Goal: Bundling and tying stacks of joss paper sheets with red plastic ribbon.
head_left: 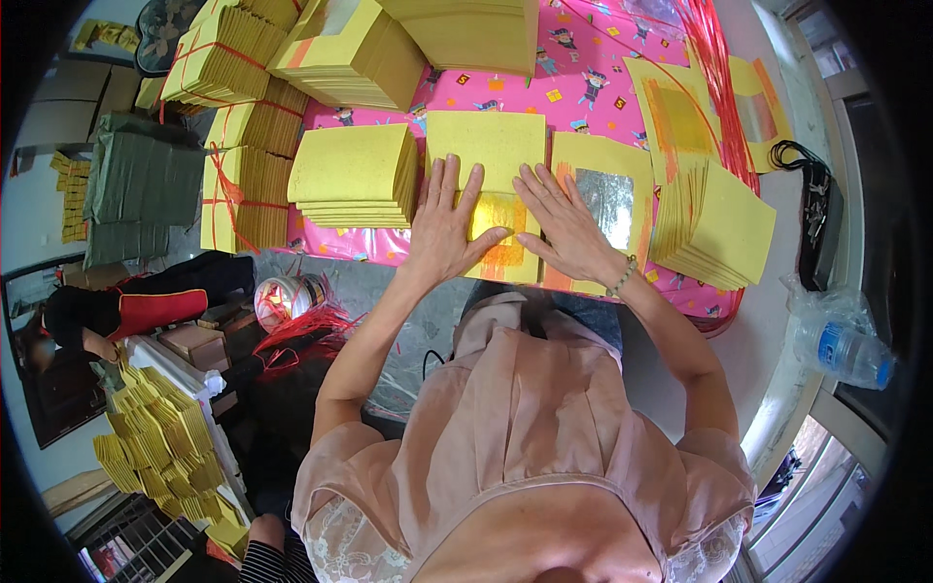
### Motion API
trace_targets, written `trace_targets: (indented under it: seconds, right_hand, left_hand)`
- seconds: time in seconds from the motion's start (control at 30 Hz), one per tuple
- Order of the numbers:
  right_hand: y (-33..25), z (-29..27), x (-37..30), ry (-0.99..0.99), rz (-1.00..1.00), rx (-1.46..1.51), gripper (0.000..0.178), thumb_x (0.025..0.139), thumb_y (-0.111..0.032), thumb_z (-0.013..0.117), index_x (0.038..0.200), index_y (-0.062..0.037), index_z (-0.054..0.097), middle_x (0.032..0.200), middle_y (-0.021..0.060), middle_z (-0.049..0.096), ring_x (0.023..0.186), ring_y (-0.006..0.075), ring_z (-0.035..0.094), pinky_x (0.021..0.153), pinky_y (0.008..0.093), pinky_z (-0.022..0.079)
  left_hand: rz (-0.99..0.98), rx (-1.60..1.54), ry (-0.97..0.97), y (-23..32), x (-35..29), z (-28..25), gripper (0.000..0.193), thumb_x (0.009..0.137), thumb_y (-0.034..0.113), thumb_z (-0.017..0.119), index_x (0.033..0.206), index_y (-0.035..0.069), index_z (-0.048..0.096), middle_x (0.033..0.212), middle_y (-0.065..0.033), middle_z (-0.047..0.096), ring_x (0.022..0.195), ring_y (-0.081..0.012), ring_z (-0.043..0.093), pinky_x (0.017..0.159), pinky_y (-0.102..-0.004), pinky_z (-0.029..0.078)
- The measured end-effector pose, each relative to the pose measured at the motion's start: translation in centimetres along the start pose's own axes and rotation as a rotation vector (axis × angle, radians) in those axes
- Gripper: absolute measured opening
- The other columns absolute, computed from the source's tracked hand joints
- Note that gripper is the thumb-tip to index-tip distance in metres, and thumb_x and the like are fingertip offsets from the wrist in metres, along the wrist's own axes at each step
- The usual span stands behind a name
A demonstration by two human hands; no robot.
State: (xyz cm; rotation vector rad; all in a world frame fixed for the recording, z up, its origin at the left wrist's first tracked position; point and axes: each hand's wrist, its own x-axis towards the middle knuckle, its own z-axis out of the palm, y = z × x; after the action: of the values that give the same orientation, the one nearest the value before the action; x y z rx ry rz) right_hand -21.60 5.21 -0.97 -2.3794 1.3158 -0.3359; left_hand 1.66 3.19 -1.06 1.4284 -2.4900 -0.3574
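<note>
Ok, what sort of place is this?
Likely a small workshop: yellow paper stacks on a pink-covered table, red-tied bundles beside them, and another person's hand by more yellow stacks.

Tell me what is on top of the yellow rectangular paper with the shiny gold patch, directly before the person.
On this paper: the bare left hand, and part of the bare right hand. The surface beneath both is covered and cannot be seen.

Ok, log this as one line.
left hand: on centre paper; right hand: touching same paper; stack: at left; silver patch: at right
</note>
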Motion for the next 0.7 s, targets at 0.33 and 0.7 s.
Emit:
trace_targets:
  seconds: [0.33,0.7]
  right_hand:
    - [-0.4,-0.6,1.8,0.226,-0.024,-0.138,0.048,0.092,-0.025,0.06,0.134,-0.005,0.05,0.142,0.0136,0.046,0.131,0.0278,0.043,0.111,0.0494,0.027]
    - [2.1,-1.0,4.3,0.559,-0.29,-0.27,0.028,0.083,-0.021,0.069,0.106,-0.0044,0.064,0.098,0.0068,0.068,0.087,0.021,0.064,0.085,0.0358,0.049]
  left_hand:
    - [-0.007,-0.041,-0.013,-0.2,0.1,-0.6,0.079,0.092,0.056,0.051,0.15,0.007,0.029,0.155,-0.0285,0.017,0.145,-0.0448,0.014,0.115,-0.0524,0.021]
    - [-0.397,-0.881,0.128,2.8,-0.4,-1.7,0.033,0.094,0.02,0.062,0.117,-0.002,0.058,0.106,-0.0129,0.065,0.089,-0.0193,0.066,0.075,-0.0333,0.055]
